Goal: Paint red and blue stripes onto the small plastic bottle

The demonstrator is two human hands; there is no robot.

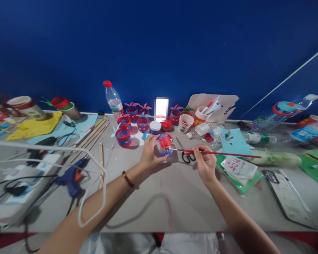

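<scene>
In the head view my left hand (149,153) is wrapped round a clear, bumpy plastic cup-like piece (164,144) with red and blue paint on it. My right hand (205,164) pinches a long red-handled paintbrush (228,153), its tip touching the painted side of that piece. Just behind stand a white-lidded paint jar (155,127) and a red paint jar (166,125). Black-handled scissors (188,157) lie beside the brush, partly under it. Several red and blue painted cups with eyes, such as this one (123,138), stand behind to the left.
A blue glue gun (72,178), a white power strip (29,190) and a looping white cable (104,183) lie left. Upright at the back is a bottle (113,100). Paper cups (186,123), plastic bottles (259,137), paper sheets and a phone (288,199) lie right.
</scene>
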